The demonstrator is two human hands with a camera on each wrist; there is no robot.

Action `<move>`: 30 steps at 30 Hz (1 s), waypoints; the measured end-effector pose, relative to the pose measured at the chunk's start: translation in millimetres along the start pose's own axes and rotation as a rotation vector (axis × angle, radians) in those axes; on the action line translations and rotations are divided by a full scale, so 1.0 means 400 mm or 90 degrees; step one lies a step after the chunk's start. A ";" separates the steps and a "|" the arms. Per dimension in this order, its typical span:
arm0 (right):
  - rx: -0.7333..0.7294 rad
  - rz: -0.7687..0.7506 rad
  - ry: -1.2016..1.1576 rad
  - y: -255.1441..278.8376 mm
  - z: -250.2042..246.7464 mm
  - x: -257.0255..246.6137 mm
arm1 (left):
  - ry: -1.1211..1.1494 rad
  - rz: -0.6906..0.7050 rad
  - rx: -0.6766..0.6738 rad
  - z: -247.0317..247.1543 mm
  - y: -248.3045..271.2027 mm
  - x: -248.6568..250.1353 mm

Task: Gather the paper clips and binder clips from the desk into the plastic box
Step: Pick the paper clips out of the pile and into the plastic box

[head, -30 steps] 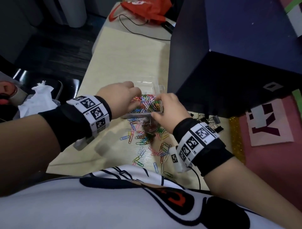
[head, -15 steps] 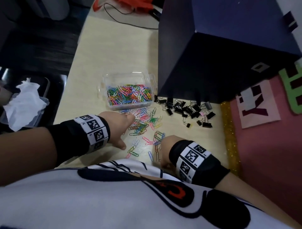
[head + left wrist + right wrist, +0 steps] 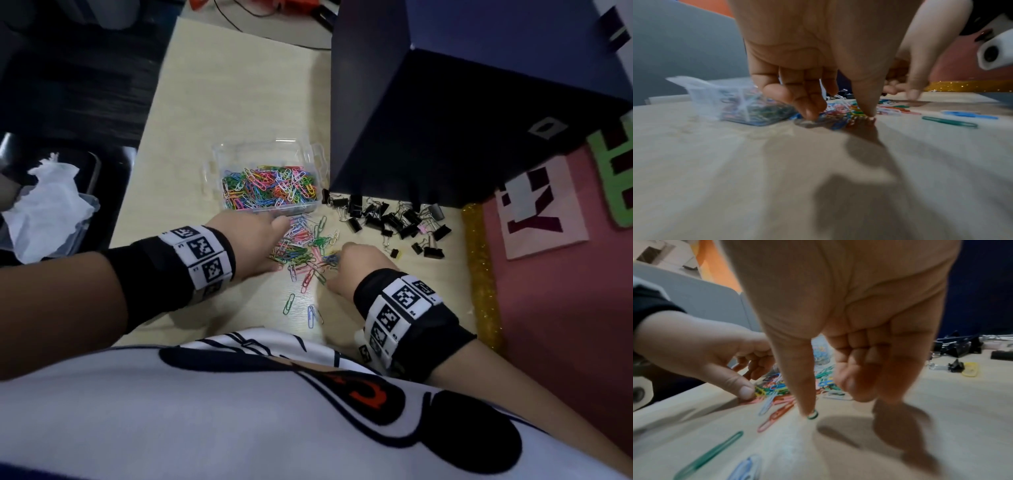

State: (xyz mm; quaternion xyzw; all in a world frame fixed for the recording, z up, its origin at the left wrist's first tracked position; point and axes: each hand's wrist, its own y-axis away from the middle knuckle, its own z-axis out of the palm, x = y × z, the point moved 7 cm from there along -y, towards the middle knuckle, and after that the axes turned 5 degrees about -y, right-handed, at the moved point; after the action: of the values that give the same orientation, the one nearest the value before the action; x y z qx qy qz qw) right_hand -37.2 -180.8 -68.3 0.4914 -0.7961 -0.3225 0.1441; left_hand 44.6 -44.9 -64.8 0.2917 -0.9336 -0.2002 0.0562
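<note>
The clear rectangular plastic box (image 3: 310, 156), lidless and holding a layer of multicoloured paper clips, stands on the pale wooden tabletop (image 3: 219, 99) with one short side just beside the large dark navy box (image 3: 462, 113). Directly in front of the clear box, toward the person, lies a loose heap of coloured paper clips (image 3: 305, 245); a single green paper clip (image 3: 288, 304) and a pale blue paper clip (image 3: 311, 316) lie apart from the heap, farther from the box. A cluster of black binder clips (image 3: 387, 217) lies on the tabletop at the foot of the navy box, to the right of the clear box. The left hand (image 3: 253, 240) is at the left edge of the heap, just in front of the clear box, thumb and curled fingers (image 3: 812, 107) closing narrowly on clips at the tabletop surface. The right hand (image 3: 356, 270) is at the right side of the heap, fingers curled under, thumb tip pressed down on a green clip; whether it has clips in its grasp cannot be told. Crumpled white tissue (image 3: 48, 205) sits in a container off the tabletop, far left of the clear box. A pink board (image 3: 565, 325) with a gold glitter strip (image 3: 481, 274) borders the tabletop on the right.
</note>
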 end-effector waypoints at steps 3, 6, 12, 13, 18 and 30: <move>-0.039 0.065 -0.020 -0.002 0.019 0.025 | 0.012 -0.029 -0.008 0.019 0.018 -0.029; -0.010 0.023 -0.079 -0.015 0.031 -0.006 | 0.001 -0.044 -0.044 0.052 0.022 -0.028; 0.123 -0.082 -0.122 -0.033 -0.022 -0.051 | 0.048 -0.035 -0.041 0.051 -0.010 -0.010; 0.129 -0.097 -0.123 -0.036 -0.026 -0.054 | 0.054 -0.026 -0.039 0.049 -0.014 -0.007; 0.062 -0.172 -0.056 -0.050 0.011 -0.093 | 0.067 -0.011 -0.037 0.035 -0.027 0.000; 0.123 -0.194 -0.079 -0.080 -0.034 -0.085 | 0.076 -0.023 -0.017 0.008 -0.027 -0.027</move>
State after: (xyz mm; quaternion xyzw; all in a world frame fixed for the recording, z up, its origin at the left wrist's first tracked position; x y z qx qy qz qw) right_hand 8.5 -166.1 -76.0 0.5972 -0.7470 -0.2922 -0.0037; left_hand 58.4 -45.7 -71.9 0.3191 -0.9205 -0.1960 0.1119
